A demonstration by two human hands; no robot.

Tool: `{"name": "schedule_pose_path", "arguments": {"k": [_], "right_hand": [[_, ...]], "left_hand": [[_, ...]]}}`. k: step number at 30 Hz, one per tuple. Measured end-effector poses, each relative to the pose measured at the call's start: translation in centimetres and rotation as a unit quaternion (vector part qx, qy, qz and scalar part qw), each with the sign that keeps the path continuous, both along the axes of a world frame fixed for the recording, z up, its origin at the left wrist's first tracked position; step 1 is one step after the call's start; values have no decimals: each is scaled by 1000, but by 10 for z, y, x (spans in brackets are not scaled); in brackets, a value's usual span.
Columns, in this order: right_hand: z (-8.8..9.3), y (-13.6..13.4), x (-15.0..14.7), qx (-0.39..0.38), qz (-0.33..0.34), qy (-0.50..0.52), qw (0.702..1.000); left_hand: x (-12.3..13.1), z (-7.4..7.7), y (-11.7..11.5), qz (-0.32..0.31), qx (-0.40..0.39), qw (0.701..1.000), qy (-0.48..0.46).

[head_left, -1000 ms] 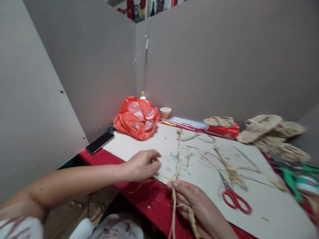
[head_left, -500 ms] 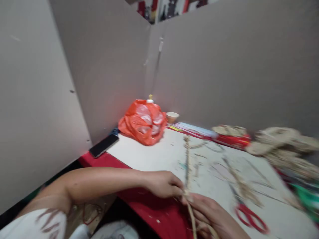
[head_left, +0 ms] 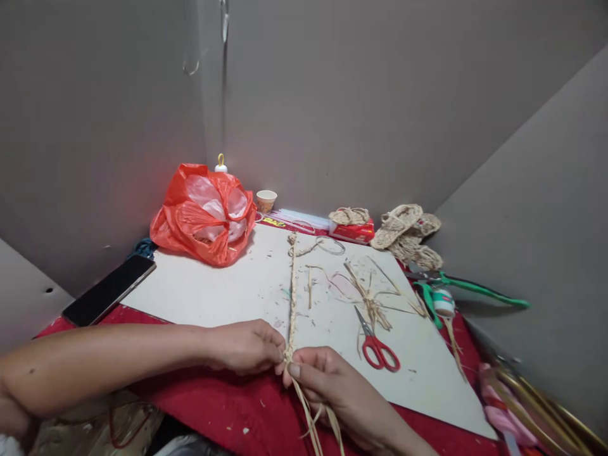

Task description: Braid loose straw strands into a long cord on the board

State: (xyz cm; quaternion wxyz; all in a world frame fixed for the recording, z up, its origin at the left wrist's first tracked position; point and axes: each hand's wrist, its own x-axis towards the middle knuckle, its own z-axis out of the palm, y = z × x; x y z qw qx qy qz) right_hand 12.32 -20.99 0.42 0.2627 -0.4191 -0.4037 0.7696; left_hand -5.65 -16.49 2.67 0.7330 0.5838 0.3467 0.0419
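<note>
A narrow braid of pale straw (head_left: 293, 297) runs from the far part of the white board (head_left: 213, 285) down to its near edge. At the braid's near end my left hand (head_left: 249, 346) is closed, pinching it from the left. My right hand (head_left: 327, 380) grips the same spot from the right, thumb on top. Loose straw strands (head_left: 308, 415) trail from beneath the fingers toward me, some passing under the right palm. Red-handled scissors (head_left: 377, 348) lie partly open on the board, right of my hands. Beyond them is a small heap of loose straw (head_left: 373, 304).
A red plastic bag (head_left: 204, 215), a paper cup (head_left: 266, 201) and woven straw slippers (head_left: 403, 228) line the back. A phone (head_left: 111, 290) lies at left. Green-handled pliers (head_left: 479, 288) and a small white bottle (head_left: 444, 304) sit at the right edge. Grey partitions (head_left: 332, 95) enclose the table.
The camera view has swung right and steadied, so the bag and phone now appear farther left and more of the right side shows. Both hands stay at the braid's near end.
</note>
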Motion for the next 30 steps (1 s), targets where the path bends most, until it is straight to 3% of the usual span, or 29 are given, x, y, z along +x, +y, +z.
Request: {"name": "schedule_pose_path", "arguments": {"k": [4,11,15,19,23,30], "right_hand": [[6,-1,2,44,7,-39,998],[6,-3,8,135,46,-108,984],[3,-5,9,221,73,-192,953],[4,-5,12,291,94,-265,914],[9,-6,18,290,125,-268,910],[22,-10,18,323,75,-383,862]], "left_hand": [[1,0,-2,18,-72,997,-13],[5,7,-12,32,-47,998,4],[12,5,-16,64,-24,997,35],[20,-3,-19,92,32,993,71],[23,-14,-20,77,134,987,38],[22,-16,-22,65,214,974,32]]}}
